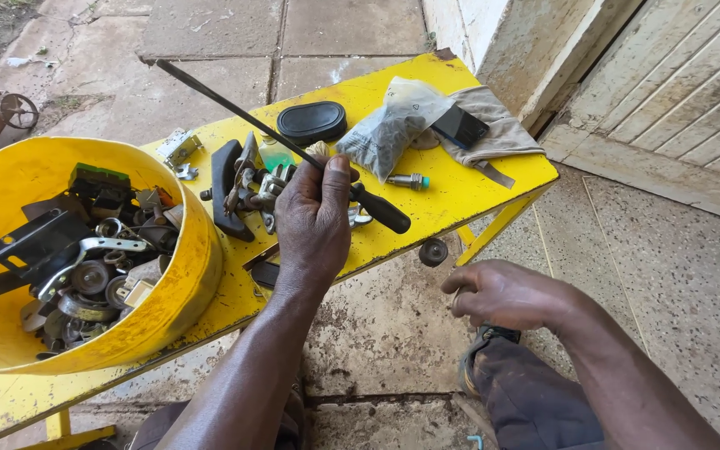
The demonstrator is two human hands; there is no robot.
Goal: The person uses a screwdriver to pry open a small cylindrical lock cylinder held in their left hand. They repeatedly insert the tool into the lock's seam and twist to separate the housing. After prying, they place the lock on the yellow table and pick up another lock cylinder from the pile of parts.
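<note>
head view looks down on a yellow worktop (477, 187) standing on paved ground, with a big yellow tub (178, 292) at its left end heaped with dark metal parts, rollers and brackets. near the far edge lie a grey cloth (502, 133), a clear bag of small dark bits (389, 129), a black oval cap (312, 122) and, smaller, a short bolt with a teal tip (410, 180). a cluster of black and silver parts (239, 187) sits loose on the worktop beside the tub, so by the look of it the sorting or fitting is only partly along: most pieces are in the tub, a few are laid out, and nothing reads as assembled yet.

the left hand (314, 221) is closed around a long screwdriver (235, 108), thumb over the shaft just ahead of the black handle, the blade running up and left across the worktop; its grip is clenched on the tool, right above the loose parts. the right hand (502, 293) rests off the worktop, by the knee, fingers curled in; whether it holds some small piece i cannot tell. a small dark wheel (433, 252) shows just below the worktop edge.
</note>
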